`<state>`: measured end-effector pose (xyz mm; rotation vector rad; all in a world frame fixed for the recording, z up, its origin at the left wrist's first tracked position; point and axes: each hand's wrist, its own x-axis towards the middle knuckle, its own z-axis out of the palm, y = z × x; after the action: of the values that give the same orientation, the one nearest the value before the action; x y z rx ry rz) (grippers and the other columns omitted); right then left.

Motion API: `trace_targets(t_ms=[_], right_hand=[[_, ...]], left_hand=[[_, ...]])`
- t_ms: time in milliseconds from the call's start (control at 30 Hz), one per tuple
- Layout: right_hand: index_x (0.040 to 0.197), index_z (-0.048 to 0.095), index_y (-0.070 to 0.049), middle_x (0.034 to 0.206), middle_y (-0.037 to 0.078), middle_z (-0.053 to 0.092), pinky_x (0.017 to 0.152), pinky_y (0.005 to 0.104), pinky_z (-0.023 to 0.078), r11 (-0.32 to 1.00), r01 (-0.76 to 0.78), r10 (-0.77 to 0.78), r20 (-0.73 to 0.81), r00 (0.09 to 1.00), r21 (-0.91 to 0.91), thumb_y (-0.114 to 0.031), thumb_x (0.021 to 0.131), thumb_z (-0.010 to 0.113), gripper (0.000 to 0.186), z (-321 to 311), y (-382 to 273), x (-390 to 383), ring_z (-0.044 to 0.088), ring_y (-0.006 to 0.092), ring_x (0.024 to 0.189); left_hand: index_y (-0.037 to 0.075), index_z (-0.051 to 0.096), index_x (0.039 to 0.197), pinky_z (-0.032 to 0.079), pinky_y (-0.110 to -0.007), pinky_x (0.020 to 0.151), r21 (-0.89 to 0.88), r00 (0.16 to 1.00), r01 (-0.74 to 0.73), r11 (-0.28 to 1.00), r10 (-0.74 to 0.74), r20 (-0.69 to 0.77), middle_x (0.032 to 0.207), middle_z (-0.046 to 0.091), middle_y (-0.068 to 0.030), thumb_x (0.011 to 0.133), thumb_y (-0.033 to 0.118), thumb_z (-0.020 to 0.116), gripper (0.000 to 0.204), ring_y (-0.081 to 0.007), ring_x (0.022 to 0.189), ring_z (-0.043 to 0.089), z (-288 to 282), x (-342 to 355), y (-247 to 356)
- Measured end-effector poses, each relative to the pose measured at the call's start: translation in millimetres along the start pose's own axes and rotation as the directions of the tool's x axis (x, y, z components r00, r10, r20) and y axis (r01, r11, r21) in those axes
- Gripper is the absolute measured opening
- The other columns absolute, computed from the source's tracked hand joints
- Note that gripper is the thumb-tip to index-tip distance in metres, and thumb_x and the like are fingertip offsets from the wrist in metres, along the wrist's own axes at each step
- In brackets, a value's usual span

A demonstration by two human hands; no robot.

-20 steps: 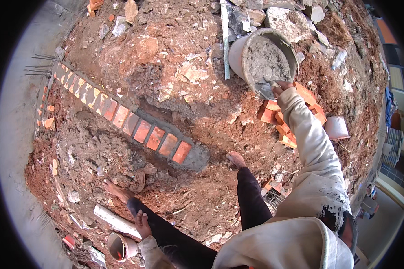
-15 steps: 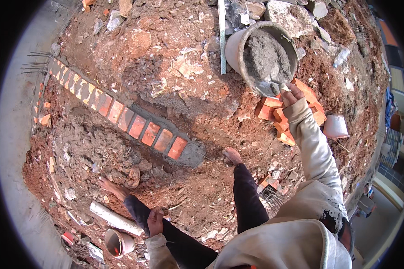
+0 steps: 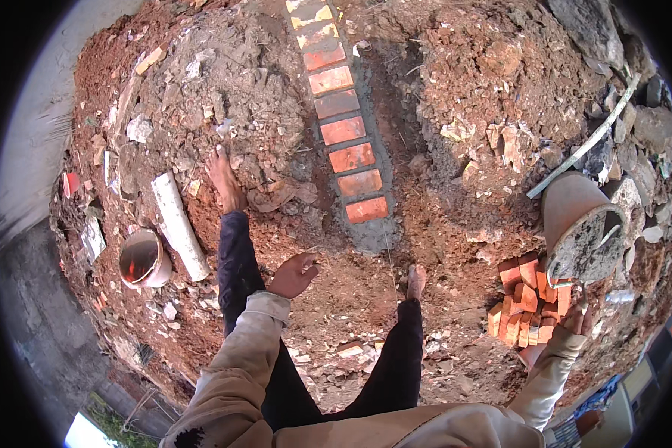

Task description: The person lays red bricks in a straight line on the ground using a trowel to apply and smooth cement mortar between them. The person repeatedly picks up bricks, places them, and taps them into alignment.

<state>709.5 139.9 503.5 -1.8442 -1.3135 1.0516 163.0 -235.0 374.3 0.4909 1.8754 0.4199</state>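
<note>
My right hand [image 3: 577, 321] is closed around the handle of a trowel [image 3: 584, 302] beside the rim of a large bucket [image 3: 573, 201]. Much of the trowel's blade cannot be made out. Grey mortar [image 3: 584, 246] fills the tilted-looking bucket. Right below it lies a pile of orange bricks [image 3: 526, 300]. My left hand [image 3: 294, 276] hangs over the soil above my left leg, fingers loosely apart, holding nothing. Ahead runs a row of bricks [image 3: 352, 157] with mortar between them, ending nearest me in a bare patch of wet mortar [image 3: 373, 237].
A thin string [image 3: 389, 257] stretches from the row's near end towards my right foot. To the left lie a white pipe [image 3: 181, 228] and a small bucket [image 3: 159, 270]. At the right, a long pale strip [image 3: 591, 140] leans near rocks [image 3: 653, 131]. Rubble covers the uneven reddish soil.
My view has swung so the brick row points away from me. My left hand has risen forward from beside my leg. The right hand has drawn back from over the bucket, still gripping the trowel.
</note>
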Motion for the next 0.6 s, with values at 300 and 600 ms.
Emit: trace_targets(t_ms=[300, 600], right_hand=[[0.104, 0.06, -0.003, 0.065, -0.004, 0.05, 0.045, 0.0207, 0.031, 1.0, -0.017, 0.005, 0.418, 0.908, 0.026, -0.019, 0.087, 0.063, 0.024, 280.8, -43.6, -97.9, 0.04, 0.0043, 0.05], [0.109, 0.057, -0.01, 0.09, 0.006, 0.063, 0.065, 0.0373, 0.05, 0.424, -0.905, 0.57, 0.788, 0.232, -0.04, -0.006, 0.086, 0.063, 0.025, 691.5, -0.1, -23.7, 0.06, 0.0213, 0.076]], left_hand=[[0.006, 0.055, 0.129, 0.049, -0.046, 0.088, 0.258, 0.917, -0.31, 0.915, 0.215, 0.336, 0.111, 0.063, -0.0221, 0.091, 0.037, 0.058, 0.049, -0.0388, 0.101, 0.062, -6.7, 1.1, 66.7], [0.005, 0.054, 0.128, 0.048, -0.046, 0.084, 0.12, 0.909, -0.391, 0.913, 0.362, 0.206, 0.102, 0.064, -0.0188, 0.091, 0.033, 0.06, 0.047, -0.0371, 0.093, 0.062, -108.8, -21.6, 100.8]])
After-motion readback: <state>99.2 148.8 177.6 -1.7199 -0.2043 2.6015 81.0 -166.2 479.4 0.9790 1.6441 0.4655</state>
